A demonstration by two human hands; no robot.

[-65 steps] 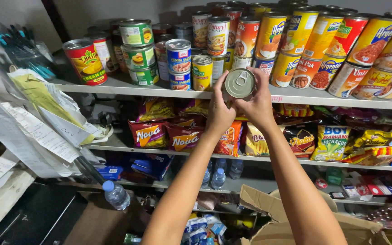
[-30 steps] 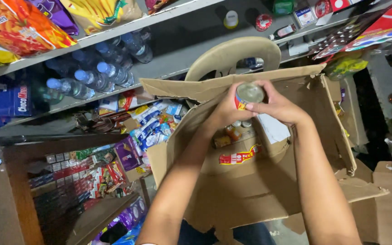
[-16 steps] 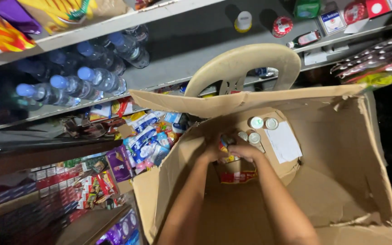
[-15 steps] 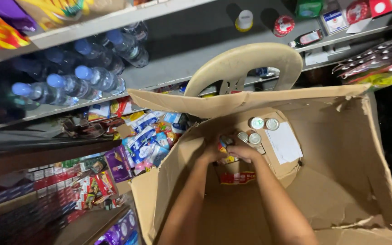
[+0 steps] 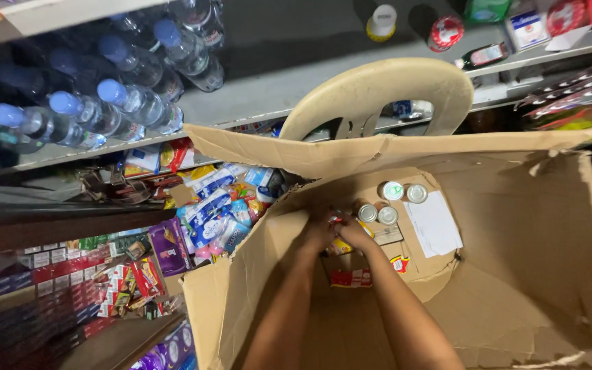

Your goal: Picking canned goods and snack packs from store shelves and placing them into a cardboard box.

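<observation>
Both my arms reach down into a big open cardboard box (image 5: 515, 274). My left hand (image 5: 318, 233) and my right hand (image 5: 358, 236) meet near the box bottom, closed around a can with a yellow and red label (image 5: 342, 245); most of the can is hidden by my fingers. Just past my hands, several silver-topped cans (image 5: 388, 215) stand upright on the box floor, and one has a green and white lid (image 5: 392, 190). A white sheet of paper (image 5: 434, 223) lies beside them.
A beige plastic chair back (image 5: 378, 89) rises behind the box. Grey shelves hold blue-capped water bottles (image 5: 118, 96) at upper left. Packets and small boxes (image 5: 207, 212) crowd the lower shelves to the left. A torn box flap (image 5: 289, 154) leans over them.
From the tin shelf I carried the can down into the box. Over the last half second my hands sank slightly lower and the camera moved closer.
</observation>
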